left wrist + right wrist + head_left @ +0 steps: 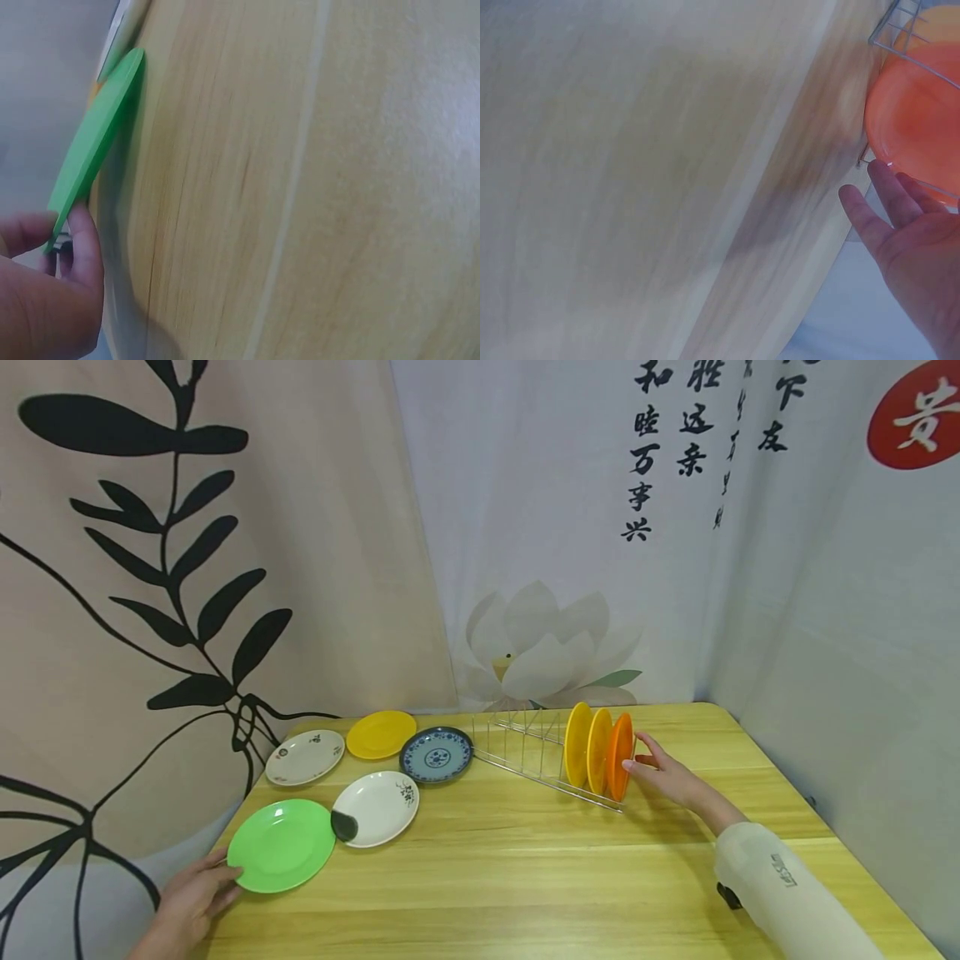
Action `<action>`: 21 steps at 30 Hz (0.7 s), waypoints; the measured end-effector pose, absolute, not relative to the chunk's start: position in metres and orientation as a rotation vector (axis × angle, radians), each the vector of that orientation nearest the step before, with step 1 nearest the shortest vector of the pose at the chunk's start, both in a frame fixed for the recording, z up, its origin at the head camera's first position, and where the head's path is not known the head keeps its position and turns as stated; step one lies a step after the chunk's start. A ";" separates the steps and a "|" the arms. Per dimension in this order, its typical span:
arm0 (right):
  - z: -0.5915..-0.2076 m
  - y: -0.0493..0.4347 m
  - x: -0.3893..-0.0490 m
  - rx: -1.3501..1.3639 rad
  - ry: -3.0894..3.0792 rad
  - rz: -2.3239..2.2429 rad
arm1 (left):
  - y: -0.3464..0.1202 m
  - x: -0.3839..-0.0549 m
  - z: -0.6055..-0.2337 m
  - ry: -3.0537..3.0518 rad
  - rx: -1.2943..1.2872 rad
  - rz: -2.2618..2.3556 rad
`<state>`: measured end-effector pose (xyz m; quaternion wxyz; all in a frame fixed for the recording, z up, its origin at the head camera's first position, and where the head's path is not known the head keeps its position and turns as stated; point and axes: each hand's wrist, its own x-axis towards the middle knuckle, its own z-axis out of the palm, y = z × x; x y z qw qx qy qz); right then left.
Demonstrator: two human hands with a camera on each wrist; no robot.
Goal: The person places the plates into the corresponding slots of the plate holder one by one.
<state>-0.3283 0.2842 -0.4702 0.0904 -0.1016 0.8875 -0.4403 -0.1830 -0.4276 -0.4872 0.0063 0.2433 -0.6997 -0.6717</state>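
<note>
At the lower left of the head view, my left hand (197, 893) pinches the near-left rim of a bright green plate (281, 846). In the left wrist view the thumb and fingers take the green plate (97, 135) by its edge, and a gap shows beneath its far part. My right hand (670, 772) is at the right end of a wire dish rack (525, 752), fingers spread beside an orange plate (619, 757). The right wrist view has the fingertips by the rack's end wire; whether they touch it I cannot tell. Two yellow-orange plates (577, 745) stand upright next to the orange one.
Left of the rack lie a blue patterned plate (437, 755), a yellow plate (381, 734), a white plate with small prints (305, 757) and a white plate with a dark patch (382, 810). All are on the wooden table (510, 885). Printed curtains (337, 527) hang behind it.
</note>
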 end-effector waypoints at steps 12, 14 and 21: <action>-0.469 0.283 -0.328 -0.318 2.634 -1.319 | -0.423 -0.190 -0.487 -2.160 0.882 -2.073; -0.470 0.283 -0.328 -0.338 2.628 -1.330 | -0.422 -0.190 -0.487 -2.174 0.912 -2.059; -0.469 0.283 -0.327 -0.345 2.609 -1.368 | -0.425 -0.187 -0.483 -2.212 0.879 -2.096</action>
